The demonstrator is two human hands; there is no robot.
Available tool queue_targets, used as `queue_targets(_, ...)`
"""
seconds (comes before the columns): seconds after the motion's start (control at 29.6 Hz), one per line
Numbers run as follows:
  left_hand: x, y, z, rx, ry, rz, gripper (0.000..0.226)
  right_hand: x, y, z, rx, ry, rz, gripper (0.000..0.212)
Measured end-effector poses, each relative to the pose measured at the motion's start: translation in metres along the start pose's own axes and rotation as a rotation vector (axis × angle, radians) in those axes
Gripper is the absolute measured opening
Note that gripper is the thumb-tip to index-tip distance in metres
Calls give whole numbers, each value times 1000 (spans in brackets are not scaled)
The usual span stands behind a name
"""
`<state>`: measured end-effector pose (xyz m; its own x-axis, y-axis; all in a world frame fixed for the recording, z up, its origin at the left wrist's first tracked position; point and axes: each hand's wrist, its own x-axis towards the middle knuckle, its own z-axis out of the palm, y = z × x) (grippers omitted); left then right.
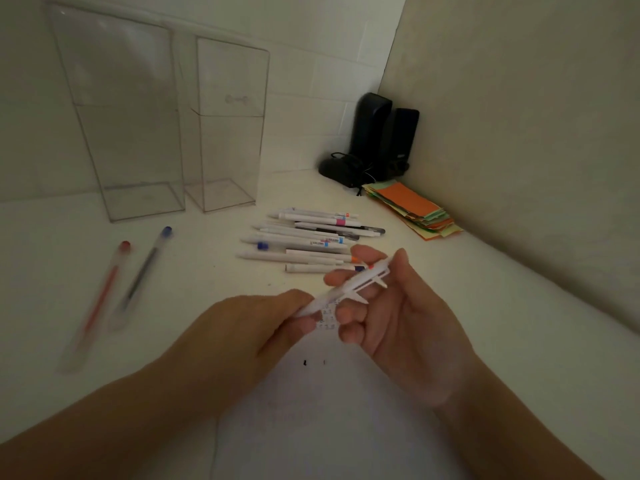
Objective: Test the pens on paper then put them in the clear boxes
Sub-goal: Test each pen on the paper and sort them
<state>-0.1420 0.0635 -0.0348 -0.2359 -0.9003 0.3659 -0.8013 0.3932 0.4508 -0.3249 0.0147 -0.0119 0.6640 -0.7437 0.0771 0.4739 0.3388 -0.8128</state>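
Two tall clear plastic boxes (pixel 117 112) (pixel 227 123) stood at back of white desk. Two capped clear-barrel pens: one red-ink (pixel 100 299), one blue-ink (pixel 143 271). Heap of white-barrelled pens (pixel 301 240), roughly ten, overlapping, exact count unclear. One white click pen (pixel 343 289) held up, apparently single; blur prevented certainty. Two black speakers (pixel 369 129) (pixel 401 140). One black mouse (pixel 337 171). One stack of coloured paper slips (pixel 412 209). One white sheet (pixel 329 410).

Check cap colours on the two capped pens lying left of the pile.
Head view: the nearer pen's cap is red, the farther pen's cap blue.
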Motion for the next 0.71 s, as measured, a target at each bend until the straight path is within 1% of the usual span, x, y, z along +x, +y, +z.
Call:
queue_targets(0.07,1,0,4,-102,13,-18,47,2,2,-2,107,-90,49,40)
queue_targets(0.14,2,-1,6,-120,42,4,48,3,2,-2,182,-120,73,32)
queue_targets(0.2,2,-3,7,-126,52,21,52,2,2,-4,204,-134,87,25)
queue_targets(0.27,2,-4,7,-162,34,31,50,2,3,-5,191,-138,96,24)
queue_targets(0.34,3,-3,6,-194,15,35,43,1,5,-4,145,-152,78,26)
queue_targets(0.37,3,-2,6,-208,12,38,38,0,6,-2,84,-151,55,30)
queue_targets(0.41,3,-1,6,-203,4,48,35,-2,8,0,-28,-137,27,35)
queue_targets(0.44,3,-1,6,-174,-7,62,35,-3,11,3,-187,-102,-2,35)
queue_targets(0.51,3,-2,5,-96,-9,91,38,-4,13,7,-520,11,-49,21)
queue_targets(0.54,2,-4,3,-84,12,90,36,-4,12,6,-632,94,-38,18)
queue_targets(0.57,2,-6,2,-102,33,68,35,-2,10,3,-679,183,-15,22)
queue_targets(0.64,3,-11,-4,-177,23,-7,38,1,0,-5,-615,370,-9,36)
queue_targets(0.71,2,-18,-3,-188,-21,-58,43,3,-13,-14,-537,512,-36,50)
